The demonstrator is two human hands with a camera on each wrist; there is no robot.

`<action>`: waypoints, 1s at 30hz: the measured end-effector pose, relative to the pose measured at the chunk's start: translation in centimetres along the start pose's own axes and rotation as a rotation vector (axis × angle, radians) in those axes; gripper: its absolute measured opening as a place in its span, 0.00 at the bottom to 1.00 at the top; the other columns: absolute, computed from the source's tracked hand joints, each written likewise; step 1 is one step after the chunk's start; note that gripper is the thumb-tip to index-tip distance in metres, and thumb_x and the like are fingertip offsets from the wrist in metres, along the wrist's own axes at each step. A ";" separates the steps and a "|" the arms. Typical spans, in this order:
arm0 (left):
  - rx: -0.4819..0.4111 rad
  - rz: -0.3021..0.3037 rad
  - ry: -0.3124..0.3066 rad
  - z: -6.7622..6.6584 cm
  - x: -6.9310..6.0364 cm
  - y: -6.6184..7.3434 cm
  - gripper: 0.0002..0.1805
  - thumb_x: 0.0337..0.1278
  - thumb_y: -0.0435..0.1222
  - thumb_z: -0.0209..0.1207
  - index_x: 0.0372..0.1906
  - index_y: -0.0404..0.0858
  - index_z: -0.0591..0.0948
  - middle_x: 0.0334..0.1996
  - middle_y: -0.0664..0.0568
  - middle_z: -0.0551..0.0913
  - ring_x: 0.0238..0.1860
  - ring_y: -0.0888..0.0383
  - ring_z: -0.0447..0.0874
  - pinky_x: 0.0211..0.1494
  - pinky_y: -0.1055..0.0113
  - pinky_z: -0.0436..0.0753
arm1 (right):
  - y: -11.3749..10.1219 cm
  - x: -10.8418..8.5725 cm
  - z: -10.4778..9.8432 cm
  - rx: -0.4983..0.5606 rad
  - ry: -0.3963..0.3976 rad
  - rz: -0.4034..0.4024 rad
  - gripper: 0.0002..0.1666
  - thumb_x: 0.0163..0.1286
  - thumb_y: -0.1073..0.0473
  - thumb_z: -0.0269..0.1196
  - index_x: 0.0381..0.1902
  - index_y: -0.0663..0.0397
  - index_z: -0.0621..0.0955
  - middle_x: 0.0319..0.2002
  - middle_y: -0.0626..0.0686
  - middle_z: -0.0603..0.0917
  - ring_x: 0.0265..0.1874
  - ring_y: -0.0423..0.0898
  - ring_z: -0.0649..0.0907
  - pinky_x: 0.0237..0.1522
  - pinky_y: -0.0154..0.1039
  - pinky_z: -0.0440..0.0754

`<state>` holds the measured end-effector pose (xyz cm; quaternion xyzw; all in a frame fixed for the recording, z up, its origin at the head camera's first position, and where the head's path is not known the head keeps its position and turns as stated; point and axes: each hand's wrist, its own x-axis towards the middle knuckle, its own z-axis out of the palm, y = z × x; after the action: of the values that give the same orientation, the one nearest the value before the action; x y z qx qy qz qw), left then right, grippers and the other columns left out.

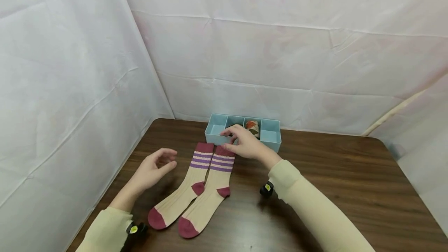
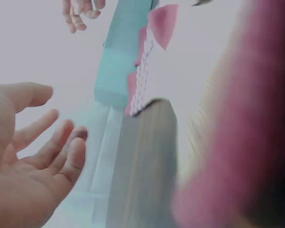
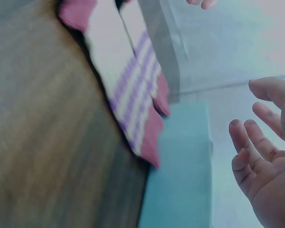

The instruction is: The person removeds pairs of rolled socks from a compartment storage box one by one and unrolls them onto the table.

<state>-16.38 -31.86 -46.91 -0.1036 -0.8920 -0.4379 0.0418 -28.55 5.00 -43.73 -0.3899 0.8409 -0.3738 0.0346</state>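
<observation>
We log a pair of socks [image 1: 197,188] lying flat, side by side, on the left part of the desk [image 1: 350,178]; cuffs at the box front, toes pointing to the desk's front-left. Ribbed cream knit, maroon cuffs, heels and toes, purple stripes below the cuffs. Both hands are free of any grip: the left hand [image 1: 154,168] hangs left of the socks, fingers loosely bent; the right hand [image 1: 245,143] is over the right cuff and box front, fingers relaxed. The light-blue box [image 1: 217,140], smooth, looks like plastic, sits near the desk's back edge, left of its middle. We count four compartments in a row: third from left holds an orange, green and cream rolled bundle [image 1: 252,125]; second a dark item [image 1: 240,124], mostly hidden. Desk: dark wood grain, rounded corners. Creased white cloth [image 1: 280,49] behind.
</observation>
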 end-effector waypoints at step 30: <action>-0.258 -0.039 0.043 9.7 13.9 0.9 0.28 0.83 0.42 0.60 0.79 0.41 0.74 0.76 0.39 0.75 0.73 0.40 0.76 0.72 0.39 0.77 | 8.1 1.3 -2.1 0.066 0.100 0.244 0.39 0.74 0.46 0.76 0.76 0.55 0.78 0.71 0.61 0.77 0.34 0.49 0.83 0.38 0.47 0.84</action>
<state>-29.54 -21.60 -49.89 -0.0813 -0.8291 -0.5518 0.0389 -35.32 8.73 -47.21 -0.2645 0.8698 -0.4134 0.0508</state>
